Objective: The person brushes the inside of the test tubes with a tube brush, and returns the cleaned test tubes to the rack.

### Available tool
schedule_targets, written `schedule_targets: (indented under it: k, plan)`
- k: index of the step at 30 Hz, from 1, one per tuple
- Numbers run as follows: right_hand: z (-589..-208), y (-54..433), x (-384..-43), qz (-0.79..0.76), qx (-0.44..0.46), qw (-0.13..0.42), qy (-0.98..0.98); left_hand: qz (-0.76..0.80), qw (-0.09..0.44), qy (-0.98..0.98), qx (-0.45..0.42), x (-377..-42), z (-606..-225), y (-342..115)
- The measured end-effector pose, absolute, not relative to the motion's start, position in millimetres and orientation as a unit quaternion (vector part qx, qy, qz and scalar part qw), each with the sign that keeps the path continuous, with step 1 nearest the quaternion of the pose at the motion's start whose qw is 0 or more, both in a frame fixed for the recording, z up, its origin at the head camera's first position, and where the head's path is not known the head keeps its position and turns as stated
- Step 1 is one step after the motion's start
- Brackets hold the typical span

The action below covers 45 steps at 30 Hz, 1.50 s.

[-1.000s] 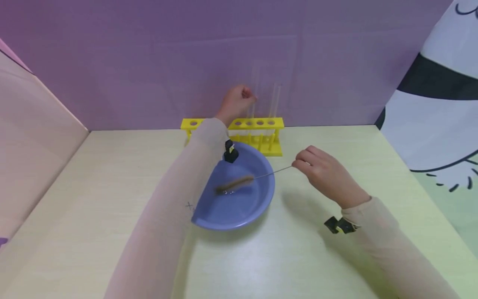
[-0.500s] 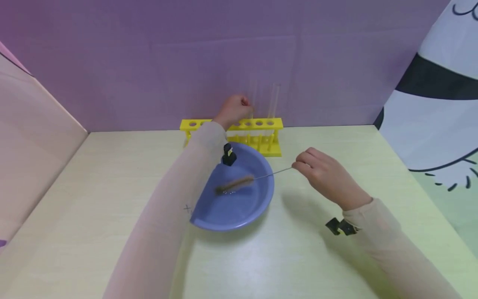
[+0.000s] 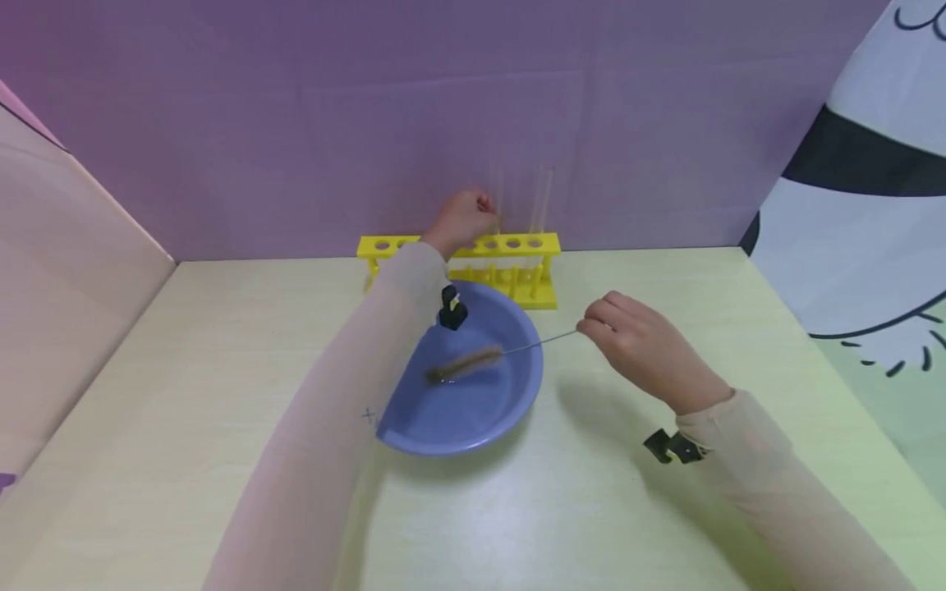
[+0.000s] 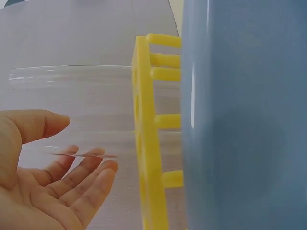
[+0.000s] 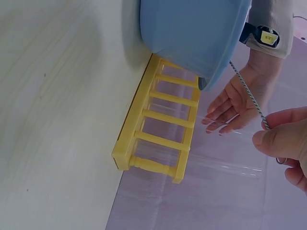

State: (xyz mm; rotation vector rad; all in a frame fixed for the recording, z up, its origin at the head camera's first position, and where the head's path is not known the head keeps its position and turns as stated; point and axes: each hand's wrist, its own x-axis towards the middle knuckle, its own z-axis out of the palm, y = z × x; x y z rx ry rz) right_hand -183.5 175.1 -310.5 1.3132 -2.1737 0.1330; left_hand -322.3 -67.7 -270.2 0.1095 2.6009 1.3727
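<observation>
At three o'clock from the round blue plastic basin, the right hand pinches a brown-bristled wire brush over it. At twelve, in the yellow plastic rack, a clear tube sits lower than a second ago, as does the loosely spread left hand beside it.

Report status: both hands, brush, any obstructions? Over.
Left hand spread beside test tube in yellow rack. Right hand pinching brush wire, bristles in blue basin. Left sleeve blocks part of rack and basin, head view.
</observation>
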Motion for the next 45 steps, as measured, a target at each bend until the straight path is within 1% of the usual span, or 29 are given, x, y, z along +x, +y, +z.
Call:
schedule_targets:
  k: [8, 15, 19, 23, 32, 40, 45]
  plan:
    - [-312.6, 174.9, -186.3, 0.035, 0.491, 0.302, -0.817, 0.482, 0.092, 0.870, 0.045, -315.6, -265.1, -71.8]
    - [-313.0, 176.2, -190.0, 0.031, 0.488, 0.303, -0.818, 0.458, 0.078, 0.884, 0.049, -312.3, -264.5, -79.3]
    - [-312.8, 177.1, -191.1, 0.029, 0.487, 0.302, -0.819, 0.442, 0.086, 0.892, 0.048, -307.4, -265.0, -77.7]
    - [-313.1, 177.2, -191.1, 0.026, 0.487, 0.300, -0.820, 0.419, 0.096, 0.901, 0.060, -301.0, -265.2, -71.9]
    - [-311.9, 178.3, -190.7, 0.015, 0.492, 0.300, -0.817, 0.403, 0.109, 0.900, 0.123, -292.5, -260.8, -50.8]
    - [-310.4, 179.4, -191.1, -0.014, 0.507, 0.285, -0.813, 0.417, 0.096, 0.894, 0.132, -295.2, -262.4, -31.7]
    - [-311.0, 178.1, -192.3, -0.019, 0.515, 0.286, -0.808, 0.416, 0.087, 0.898, 0.110, -301.0, -266.0, -26.4]
